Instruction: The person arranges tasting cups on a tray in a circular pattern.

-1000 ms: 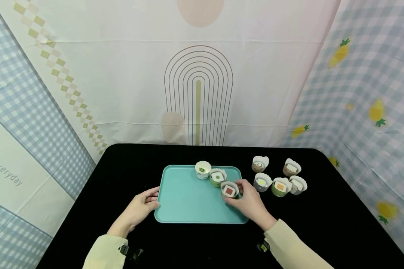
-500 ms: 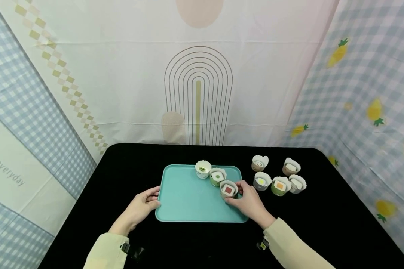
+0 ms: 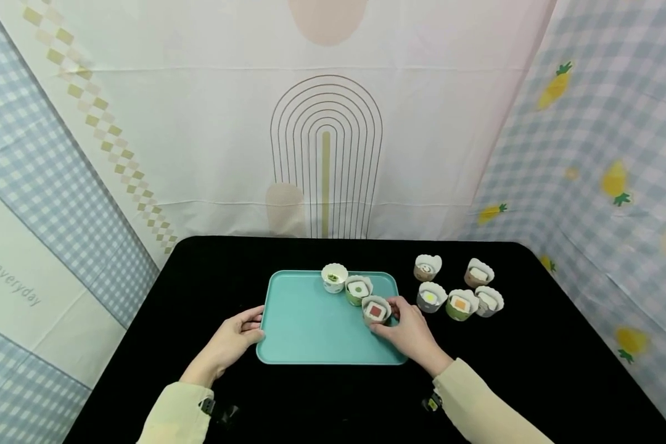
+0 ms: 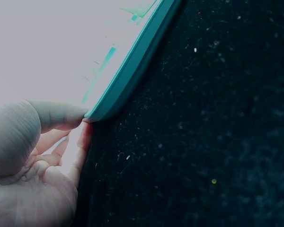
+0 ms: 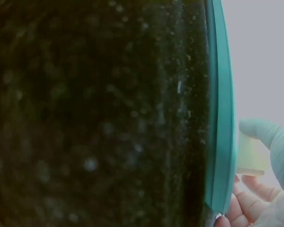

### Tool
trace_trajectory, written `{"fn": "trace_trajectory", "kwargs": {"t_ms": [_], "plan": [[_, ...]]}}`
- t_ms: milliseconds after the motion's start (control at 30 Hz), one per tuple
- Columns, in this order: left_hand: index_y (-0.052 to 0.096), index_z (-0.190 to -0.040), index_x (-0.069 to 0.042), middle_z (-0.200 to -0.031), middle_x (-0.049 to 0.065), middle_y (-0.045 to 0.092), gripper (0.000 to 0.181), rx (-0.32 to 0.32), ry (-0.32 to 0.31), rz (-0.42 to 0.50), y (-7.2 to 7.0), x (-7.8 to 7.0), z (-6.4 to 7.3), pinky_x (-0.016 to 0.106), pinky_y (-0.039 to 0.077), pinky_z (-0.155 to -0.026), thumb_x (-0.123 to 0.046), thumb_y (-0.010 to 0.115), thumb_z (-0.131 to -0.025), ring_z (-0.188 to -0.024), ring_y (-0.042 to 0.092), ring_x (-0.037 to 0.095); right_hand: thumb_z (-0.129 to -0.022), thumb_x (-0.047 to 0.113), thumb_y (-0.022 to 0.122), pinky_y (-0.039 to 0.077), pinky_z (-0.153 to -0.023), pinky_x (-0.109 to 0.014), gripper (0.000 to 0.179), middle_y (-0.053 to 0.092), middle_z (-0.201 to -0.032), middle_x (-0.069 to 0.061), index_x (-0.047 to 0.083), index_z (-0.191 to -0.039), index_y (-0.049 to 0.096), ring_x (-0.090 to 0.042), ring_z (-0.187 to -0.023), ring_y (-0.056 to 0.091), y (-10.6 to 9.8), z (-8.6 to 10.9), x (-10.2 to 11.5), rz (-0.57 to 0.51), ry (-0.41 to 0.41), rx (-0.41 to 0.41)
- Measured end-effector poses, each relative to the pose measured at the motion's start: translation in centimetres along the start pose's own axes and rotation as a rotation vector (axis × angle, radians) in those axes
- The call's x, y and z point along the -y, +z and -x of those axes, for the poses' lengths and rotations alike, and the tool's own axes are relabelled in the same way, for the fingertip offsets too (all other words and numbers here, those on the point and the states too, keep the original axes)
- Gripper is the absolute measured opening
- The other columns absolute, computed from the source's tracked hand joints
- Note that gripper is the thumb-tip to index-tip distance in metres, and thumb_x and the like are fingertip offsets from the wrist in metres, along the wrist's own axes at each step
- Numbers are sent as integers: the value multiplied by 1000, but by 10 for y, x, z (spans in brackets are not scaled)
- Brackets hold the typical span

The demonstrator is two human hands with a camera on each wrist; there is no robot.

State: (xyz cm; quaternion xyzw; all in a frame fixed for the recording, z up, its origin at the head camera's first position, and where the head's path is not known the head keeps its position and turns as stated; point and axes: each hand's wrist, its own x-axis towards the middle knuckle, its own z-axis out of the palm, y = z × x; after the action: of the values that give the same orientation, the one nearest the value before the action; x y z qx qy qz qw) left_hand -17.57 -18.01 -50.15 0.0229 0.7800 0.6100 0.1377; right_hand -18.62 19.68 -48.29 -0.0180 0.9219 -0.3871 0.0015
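Observation:
A turquoise tray [image 3: 311, 333] lies on the black table. My left hand [image 3: 230, 342] holds its left edge; in the left wrist view the thumb [image 4: 61, 115] meets the rim, with the fingers curled below. At the tray's right side, my right hand [image 3: 413, 333] grips a paper baking cup [image 3: 375, 312] whose white filling bears a dark red square. The right wrist view shows the thumb [image 5: 258, 130] against that cup's side. Two more baking cups stand behind it on the tray: one with a green dot [image 3: 358, 291], the other with green bits inside [image 3: 333, 279].
Several more baking cups stand on the table right of the tray, among them one with a yellow centre [image 3: 430, 298] and one with an orange square [image 3: 460, 306]. A pale patterned curtain [image 3: 211, 135] hangs behind the table, with checked cloth [image 3: 605, 142] on the right.

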Motion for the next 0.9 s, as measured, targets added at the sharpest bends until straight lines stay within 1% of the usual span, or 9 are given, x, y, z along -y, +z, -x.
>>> {"fn": "trace_trajectory", "kwargs": {"t_ms": [100, 200, 333, 433, 600, 633, 733, 833, 900], "plan": [[42, -146, -11, -124, 11, 56, 56, -2, -1, 9, 1, -1, 0, 39, 49, -90, -7, 61, -94, -106, 57, 23, -77, 32, 83, 47, -76, -39, 58, 57, -102, -4, 9, -124, 57, -20, -91, 50, -1, 0, -1, 8, -8, 2], [42, -147, -12, -125, 11, 56, 56, -1, 2, -3, 2, -1, 0, 38, 49, -90, -8, 61, -95, -106, 57, 22, -78, 34, 82, 46, -75, -40, 58, 58, -101, -4, 9, -123, 57, -20, -90, 50, -2, -1, -2, 21, -17, 5], [41, -147, -12, -125, 11, 56, 56, -3, 11, -15, 2, -1, 0, 36, 50, -89, -8, 61, -95, -107, 57, 22, -78, 37, 81, 41, -80, -44, 59, 59, -102, -3, 10, -124, 57, -21, -91, 49, -2, -1, -2, 42, -22, 5], [42, -147, -12, -124, 10, 56, 56, -4, -3, -12, 1, 1, 0, 35, 50, -89, -7, 61, -95, -106, 57, 22, -78, 37, 81, 35, -83, -45, 58, 60, -100, -2, 10, -124, 57, -21, -89, 48, -1, -2, -3, 56, -27, 13], [42, -147, -12, -124, 10, 56, 55, 0, -13, -8, 1, 1, 0, 37, 50, -89, -7, 61, -95, -107, 57, 22, -78, 37, 82, 32, -81, -45, 56, 59, -97, 0, 12, -121, 59, -20, -86, 49, -1, -3, -1, 60, -37, 18], [43, -146, -12, -123, 10, 56, 55, -5, -14, -7, 1, 1, 0, 37, 50, -89, -7, 61, -95, -106, 58, 22, -78, 38, 81, 32, -80, -44, 56, 59, -97, 0, 11, -121, 59, -19, -86, 49, -2, -3, -1, 54, -38, 18], [43, -146, -12, -123, 10, 57, 55, -14, -8, -12, 1, 0, 0, 37, 50, -89, -7, 61, -94, -105, 58, 22, -77, 40, 81, 39, -83, -42, 58, 59, -102, -1, 12, -122, 57, -19, -92, 53, -4, -2, 0, 29, -35, 20], [44, -146, -12, -122, 10, 57, 55, -18, -8, -11, 1, 0, 0, 36, 50, -88, -6, 61, -94, -105, 58, 21, -78, 44, 80, 46, -85, -42, 66, 58, -113, -4, 11, -128, 54, -22, -102, 55, -12, 2, 1, -18, -20, 26], [44, -146, -12, -122, 10, 57, 55, -16, -6, -9, 1, -1, 0, 36, 50, -88, -6, 61, -94, -104, 58, 21, -79, 45, 79, 48, -87, -43, 70, 57, -120, -7, 10, -133, 51, -25, -108, 54, -20, 5, 1, -45, -13, 28]]}}
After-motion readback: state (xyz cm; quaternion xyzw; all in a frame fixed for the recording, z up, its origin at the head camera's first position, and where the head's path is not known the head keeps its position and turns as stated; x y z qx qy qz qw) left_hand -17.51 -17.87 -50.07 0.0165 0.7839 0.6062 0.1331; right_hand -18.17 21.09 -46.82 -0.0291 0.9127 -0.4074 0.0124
